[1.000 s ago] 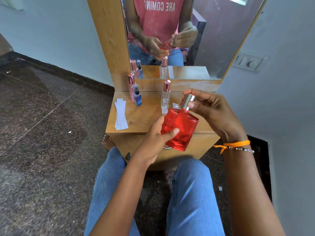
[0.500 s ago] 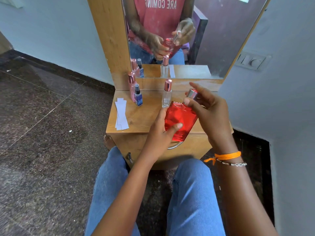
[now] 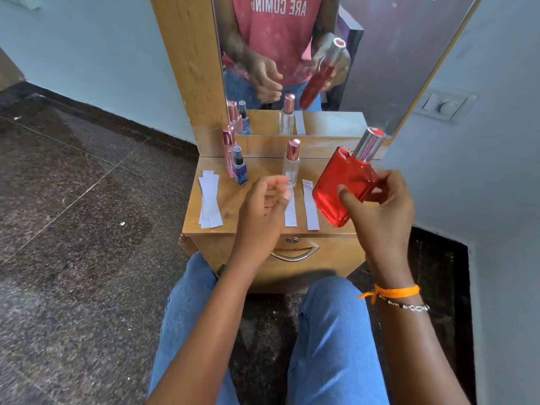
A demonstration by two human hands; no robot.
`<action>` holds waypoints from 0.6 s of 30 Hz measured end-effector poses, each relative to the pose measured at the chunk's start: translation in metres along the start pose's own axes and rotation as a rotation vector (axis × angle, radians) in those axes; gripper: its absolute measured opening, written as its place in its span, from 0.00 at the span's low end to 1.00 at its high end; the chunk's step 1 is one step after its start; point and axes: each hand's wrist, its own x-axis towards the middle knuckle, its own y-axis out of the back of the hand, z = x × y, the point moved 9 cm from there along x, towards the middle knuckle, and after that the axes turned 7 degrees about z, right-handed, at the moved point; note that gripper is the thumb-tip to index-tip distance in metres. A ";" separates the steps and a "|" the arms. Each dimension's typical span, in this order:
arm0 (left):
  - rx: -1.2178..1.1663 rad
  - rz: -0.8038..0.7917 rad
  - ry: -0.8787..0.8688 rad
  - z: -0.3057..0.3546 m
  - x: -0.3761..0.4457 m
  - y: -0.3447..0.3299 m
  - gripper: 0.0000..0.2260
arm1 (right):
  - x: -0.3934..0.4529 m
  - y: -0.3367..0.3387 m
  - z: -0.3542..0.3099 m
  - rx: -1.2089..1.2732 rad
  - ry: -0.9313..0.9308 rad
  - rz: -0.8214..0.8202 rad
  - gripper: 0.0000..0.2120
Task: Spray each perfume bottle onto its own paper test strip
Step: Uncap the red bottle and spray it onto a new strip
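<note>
Red bottle tilted, cap up-right, right hand.

The left hand is letting go of the red bottle and opening up, while the right hand is now holding it alone, tipping it and moving it to the right, uncovering two paper strips.

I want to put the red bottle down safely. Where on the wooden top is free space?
The red bottle is in the right hand. Bare wood shows between the stack of strips and the two single strips, under the left hand, and right of those strips. The back left, by the pink bottle and blue bottle, is crowded.
</note>
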 end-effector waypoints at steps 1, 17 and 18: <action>0.016 0.026 0.007 -0.002 0.002 0.006 0.06 | 0.002 -0.004 -0.005 -0.034 0.048 0.027 0.17; 0.105 0.039 0.092 -0.024 0.007 0.012 0.08 | 0.010 -0.066 0.024 -0.254 0.116 0.125 0.16; 0.110 0.037 0.092 -0.025 0.006 0.011 0.08 | 0.010 -0.067 0.025 -0.275 0.114 0.128 0.16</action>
